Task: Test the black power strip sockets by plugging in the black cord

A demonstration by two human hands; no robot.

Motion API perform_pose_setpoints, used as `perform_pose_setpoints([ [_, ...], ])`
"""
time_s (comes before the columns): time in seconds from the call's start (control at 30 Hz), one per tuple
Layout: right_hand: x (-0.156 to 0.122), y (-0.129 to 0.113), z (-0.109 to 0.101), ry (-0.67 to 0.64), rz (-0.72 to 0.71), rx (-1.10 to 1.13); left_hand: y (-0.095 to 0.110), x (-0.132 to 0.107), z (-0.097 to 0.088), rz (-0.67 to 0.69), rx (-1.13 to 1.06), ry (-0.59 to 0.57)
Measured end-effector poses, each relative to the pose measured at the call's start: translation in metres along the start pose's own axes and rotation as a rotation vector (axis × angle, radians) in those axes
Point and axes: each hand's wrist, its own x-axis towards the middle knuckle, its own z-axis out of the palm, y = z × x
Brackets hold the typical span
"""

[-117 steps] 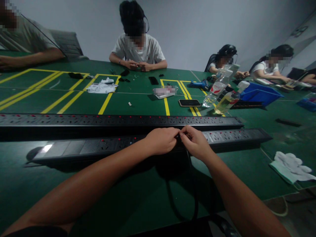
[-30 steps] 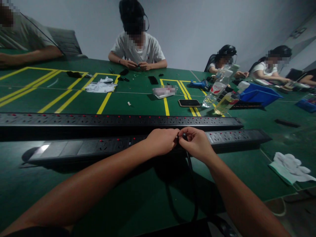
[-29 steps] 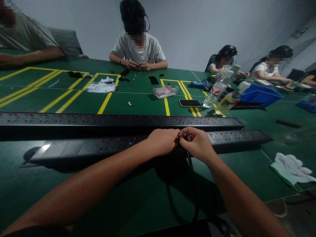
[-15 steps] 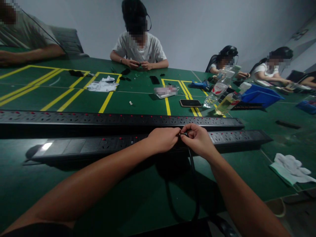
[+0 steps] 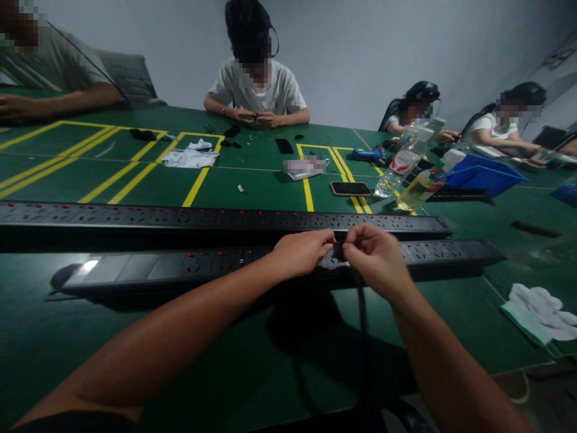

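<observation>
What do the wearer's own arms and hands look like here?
The left hand and right hand are ungloved, with no watch or bracelet visible. A dark sleeve edge shows on the left arm; the right arm is bare to the picture's edge.

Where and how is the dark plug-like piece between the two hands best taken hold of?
Probably pinch the dark plug-like piece by its short body, coming from the right, as the right hand does. The left hand is close on the other side, and the near power strip lies below. I would avoid the black cable: it hangs down and likely steers poorly.
</observation>
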Motion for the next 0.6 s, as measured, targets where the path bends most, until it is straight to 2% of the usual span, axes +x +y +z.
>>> perform_pose_setpoints([
  [0.07, 0.000, -0.010, -0.010, 0.162, -0.011, 0.083, 0.001, 0.000, 0.000, 0.014, -0.009, 0.001],
  [0.1, 0.001, -0.012, -0.013, 0.193, -0.027, 0.104, 0.001, 0.000, -0.001, 0.015, -0.013, -0.003],
  [0.17, 0.004, -0.007, -0.013, 0.105, -0.021, 0.122, -0.001, -0.002, -0.006, 0.013, -0.015, -0.030],
  [0.3, 0.006, 0.012, 0.003, -0.078, -0.043, -0.027, -0.015, -0.010, -0.022, 0.051, -0.011, -0.116],
  [0.43, 0.002, 0.013, 0.019, -0.158, -0.083, -0.135, -0.033, -0.015, -0.030, 0.045, 0.012, -0.134],
  [0.6, 0.000, 0.006, 0.036, -0.176, -0.109, -0.247, -0.034, -0.013, -0.021, 0.036, 0.095, -0.093],
])
